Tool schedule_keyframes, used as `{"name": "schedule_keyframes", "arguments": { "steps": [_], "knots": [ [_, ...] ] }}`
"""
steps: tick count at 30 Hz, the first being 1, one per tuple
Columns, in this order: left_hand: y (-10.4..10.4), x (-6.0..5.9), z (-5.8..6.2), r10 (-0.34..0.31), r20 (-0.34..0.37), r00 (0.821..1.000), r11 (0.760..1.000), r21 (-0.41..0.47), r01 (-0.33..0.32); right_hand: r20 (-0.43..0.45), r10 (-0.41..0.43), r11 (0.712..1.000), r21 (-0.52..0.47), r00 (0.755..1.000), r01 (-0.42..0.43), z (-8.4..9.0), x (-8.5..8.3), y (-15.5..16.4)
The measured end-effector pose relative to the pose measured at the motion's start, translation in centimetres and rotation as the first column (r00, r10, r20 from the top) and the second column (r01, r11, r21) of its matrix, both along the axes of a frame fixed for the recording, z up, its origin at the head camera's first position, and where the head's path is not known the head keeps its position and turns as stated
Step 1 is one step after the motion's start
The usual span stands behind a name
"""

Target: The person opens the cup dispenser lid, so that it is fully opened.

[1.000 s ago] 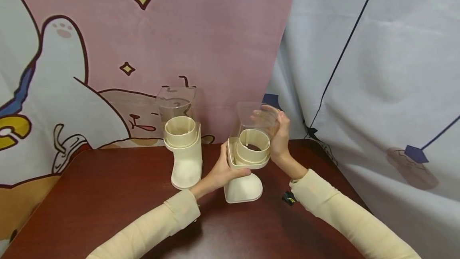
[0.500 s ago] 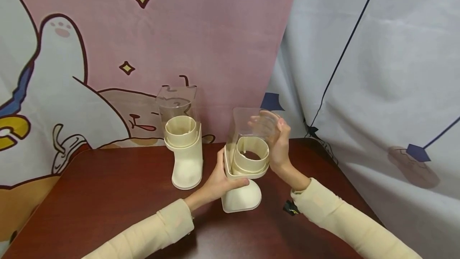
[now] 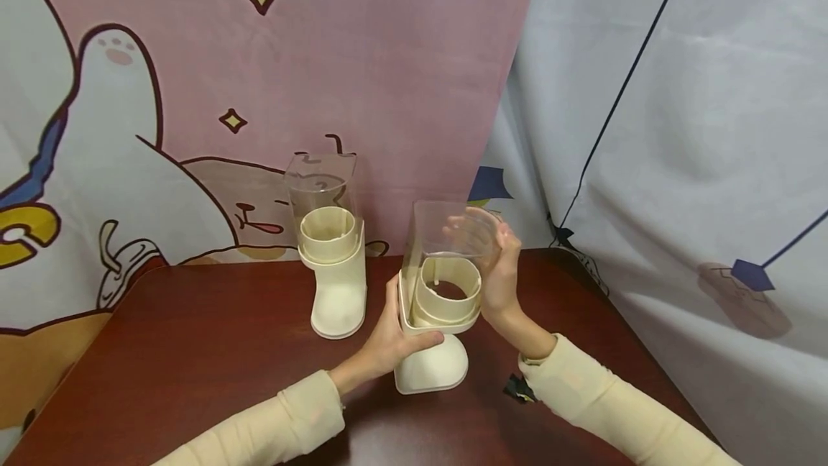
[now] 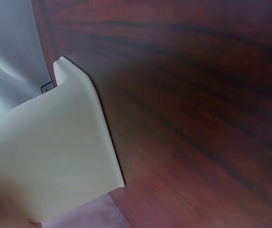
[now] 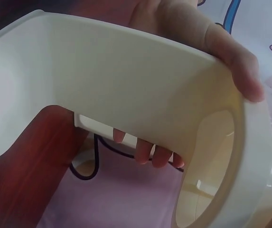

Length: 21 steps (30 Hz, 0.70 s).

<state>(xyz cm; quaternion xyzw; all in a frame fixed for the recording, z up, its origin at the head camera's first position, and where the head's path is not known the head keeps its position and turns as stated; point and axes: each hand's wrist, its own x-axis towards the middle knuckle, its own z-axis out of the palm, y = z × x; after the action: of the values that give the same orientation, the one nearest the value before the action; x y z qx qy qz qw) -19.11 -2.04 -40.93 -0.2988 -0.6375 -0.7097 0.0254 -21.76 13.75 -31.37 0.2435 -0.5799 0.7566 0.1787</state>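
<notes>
Cream plastic dispenser stands on the table, between our two hands. We note the left hand gripping its base at the left side, thumb across the front. We note the right hand curled round the clear hopper on top. A second dispenser stands just behind to the left, untouched.

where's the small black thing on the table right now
In the head view, the small black thing lies on the wooden table, right of the cream base, just beside the right sleeve.
</notes>
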Motion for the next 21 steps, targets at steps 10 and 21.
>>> {"name": "schedule_keyframes", "arguments": {
  "steps": [10,21],
  "knots": [
    [-0.4,0.7,-1.8,0.013,-0.08,0.997,1.0,0.016,-0.012,-0.027,0.005,1.0,-0.022,1.0,-0.006,0.6,2.3,-0.9],
    [-1.0,1.6,-0.8,0.036,-0.082,0.996,0.997,-0.063,-0.041,-0.163,0.049,0.998,0.039,0.985,-0.043,-0.5,2.2,-0.5]
  ]
}}
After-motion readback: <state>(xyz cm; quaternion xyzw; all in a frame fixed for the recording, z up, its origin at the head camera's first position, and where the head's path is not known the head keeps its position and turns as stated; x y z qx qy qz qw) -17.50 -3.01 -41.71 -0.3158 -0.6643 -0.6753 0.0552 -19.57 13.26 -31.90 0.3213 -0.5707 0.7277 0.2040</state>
